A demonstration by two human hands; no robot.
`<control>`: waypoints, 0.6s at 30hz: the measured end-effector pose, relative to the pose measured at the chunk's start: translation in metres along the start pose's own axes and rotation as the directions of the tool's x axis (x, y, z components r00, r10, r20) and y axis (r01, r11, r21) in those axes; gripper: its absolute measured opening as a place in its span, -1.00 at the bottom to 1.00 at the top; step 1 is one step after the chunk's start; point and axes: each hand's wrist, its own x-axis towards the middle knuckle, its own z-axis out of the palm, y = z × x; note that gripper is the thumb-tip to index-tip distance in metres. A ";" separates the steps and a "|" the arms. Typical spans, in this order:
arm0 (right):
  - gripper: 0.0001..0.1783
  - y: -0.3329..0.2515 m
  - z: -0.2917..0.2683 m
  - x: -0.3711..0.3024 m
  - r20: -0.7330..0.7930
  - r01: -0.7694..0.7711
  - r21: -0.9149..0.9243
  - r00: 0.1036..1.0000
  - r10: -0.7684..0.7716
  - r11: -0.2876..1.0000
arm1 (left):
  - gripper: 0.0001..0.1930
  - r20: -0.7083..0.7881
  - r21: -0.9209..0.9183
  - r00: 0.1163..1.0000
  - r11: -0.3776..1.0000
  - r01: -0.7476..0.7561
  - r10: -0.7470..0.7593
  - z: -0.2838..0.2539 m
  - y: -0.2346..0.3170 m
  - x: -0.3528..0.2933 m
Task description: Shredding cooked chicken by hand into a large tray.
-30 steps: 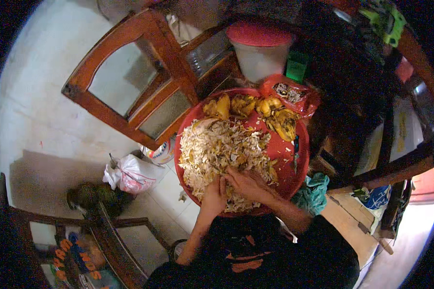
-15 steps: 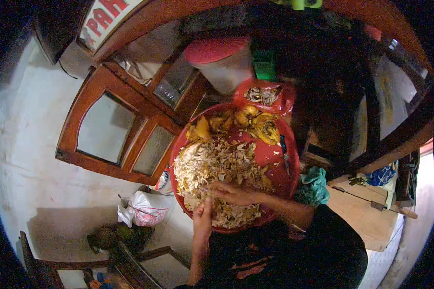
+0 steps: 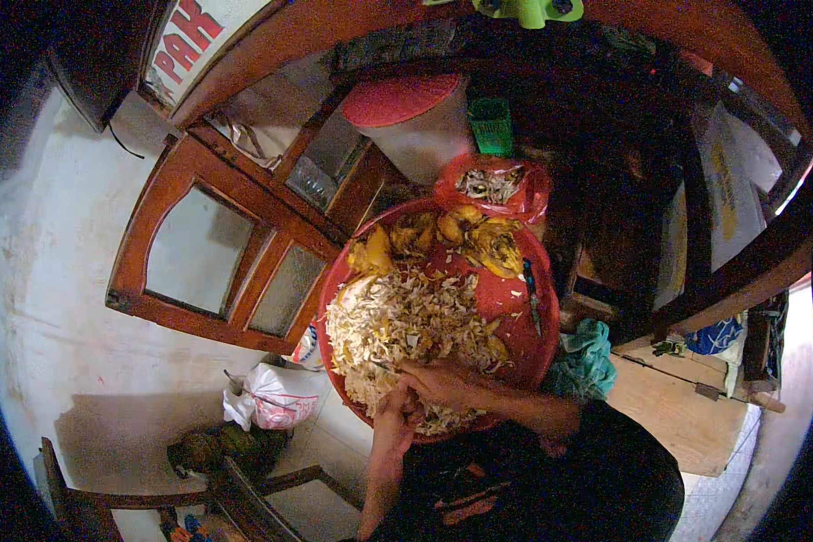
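Note:
A round red basin point(image 3: 537, 348) in front of me holds a broad heap of pale shredded meat point(image 3: 406, 312), which looks like chicken. Whole yellow cooked chicken pieces point(image 3: 492, 246) line its far side. Against the right inner wall lies a knife point(image 3: 531, 294) with a blue handle. Both hands meet over the near part of the heap. My left hand point(image 3: 396, 411) is closed, its fingertips against the right one. My right hand point(image 3: 447, 384) is bent with its fingers together, a thin sliver showing at the tips. What the fingers pinch is too small and shadowed to name.
Beyond the basin sit a red plastic bag point(image 3: 537, 185) with bony scraps, a green basket point(image 3: 490, 126) and a pale bucket with a red lid point(image 3: 402, 99). A teal bag point(image 3: 587, 357) lies right, a white bag point(image 3: 285, 402) left. A wooden cabinet door point(image 3: 135, 257) hangs open at left.
My right hand has moved slightly right and down, and my left hand has come in to the right, so that they now touch. The view has shifted slightly.

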 end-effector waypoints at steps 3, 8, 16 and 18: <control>-0.63 -0.001 0.002 -0.010 -0.045 0.022 0.258 0.999 -0.011 0.966 | -0.78 -0.145 0.253 0.988 0.967 -0.016 0.054 0.001 -0.002 0.003; -0.65 0.039 0.050 -0.003 -0.230 0.147 0.204 0.968 -0.099 0.968 | -0.65 0.059 0.718 0.911 0.617 -0.323 0.409 -0.012 -0.016 0.010; -0.56 0.024 0.030 -0.004 0.063 0.131 -0.008 0.990 -0.130 0.991 | -0.66 -0.029 0.713 0.971 0.686 -0.146 0.237 0.016 0.015 -0.011; -0.61 0.013 0.017 -0.011 -0.050 -0.067 -0.083 0.997 0.063 0.994 | -0.68 -0.001 0.684 0.973 0.709 -0.169 0.232 0.011 0.018 -0.012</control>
